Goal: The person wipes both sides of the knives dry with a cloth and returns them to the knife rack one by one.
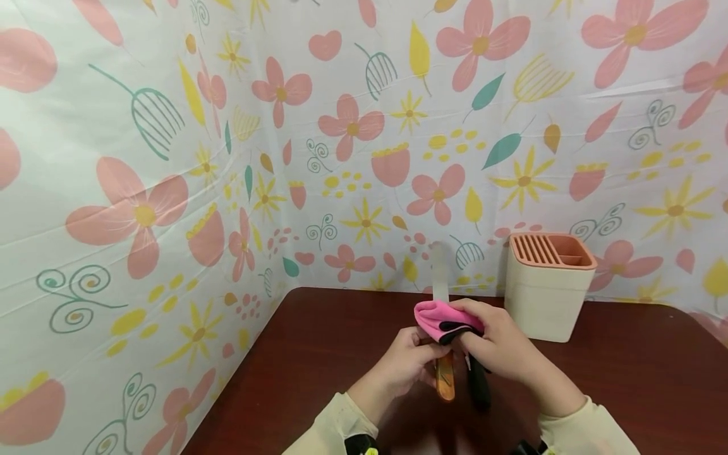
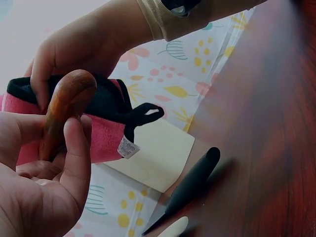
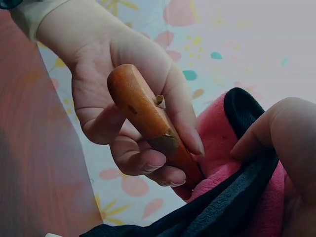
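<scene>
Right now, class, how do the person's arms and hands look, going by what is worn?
The left hand and right hand are ungloved. The left sleeve and right sleeve are cream; each carries a black band with a yellow patch.

So this person is wearing pale cream long sleeves (image 1: 321,430), kinda creased, finishing in plain matching cuffs (image 2: 152,19). A black band (image 1: 357,444) is peeking out at each wrist, flashing a little yellow patch (image 1: 371,451). Left hand (image 1: 398,361) and right hand (image 1: 500,341) are both going bare.
</scene>
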`<action>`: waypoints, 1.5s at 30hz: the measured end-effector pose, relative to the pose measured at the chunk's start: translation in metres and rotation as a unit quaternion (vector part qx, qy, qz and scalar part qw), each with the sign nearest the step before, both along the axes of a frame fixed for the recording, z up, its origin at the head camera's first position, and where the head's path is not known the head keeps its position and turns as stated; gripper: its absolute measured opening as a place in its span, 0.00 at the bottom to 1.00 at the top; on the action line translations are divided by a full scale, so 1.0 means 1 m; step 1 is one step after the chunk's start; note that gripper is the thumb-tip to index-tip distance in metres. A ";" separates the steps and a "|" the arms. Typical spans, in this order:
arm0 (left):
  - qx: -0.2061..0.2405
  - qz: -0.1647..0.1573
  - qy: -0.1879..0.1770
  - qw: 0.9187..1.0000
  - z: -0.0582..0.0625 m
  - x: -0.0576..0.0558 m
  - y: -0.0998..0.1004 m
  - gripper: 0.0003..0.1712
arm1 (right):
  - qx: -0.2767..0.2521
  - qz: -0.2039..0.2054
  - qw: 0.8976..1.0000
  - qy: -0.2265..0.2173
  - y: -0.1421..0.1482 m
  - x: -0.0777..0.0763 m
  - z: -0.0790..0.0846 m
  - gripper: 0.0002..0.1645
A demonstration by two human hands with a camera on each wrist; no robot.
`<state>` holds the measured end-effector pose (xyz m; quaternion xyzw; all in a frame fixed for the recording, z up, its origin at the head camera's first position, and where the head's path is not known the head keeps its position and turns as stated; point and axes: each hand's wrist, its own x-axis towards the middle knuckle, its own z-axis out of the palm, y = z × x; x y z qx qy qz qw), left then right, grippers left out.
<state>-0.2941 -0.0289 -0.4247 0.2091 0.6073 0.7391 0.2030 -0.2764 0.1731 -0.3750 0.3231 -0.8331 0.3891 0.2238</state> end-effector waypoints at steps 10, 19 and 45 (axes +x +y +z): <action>-0.010 0.014 -0.013 1.000 -0.003 -0.002 0.002 0.10 | 0.003 0.024 0.999 -0.036 0.004 0.000 0.000 0.25; -0.006 0.029 -0.013 0.999 -0.002 -0.003 0.000 0.15 | 0.003 0.054 0.998 -0.038 0.010 0.002 0.006 0.26; 0.018 0.026 -0.023 0.999 -0.005 -0.004 0.002 0.15 | 0.026 -0.013 0.999 0.041 0.030 0.017 0.063 0.31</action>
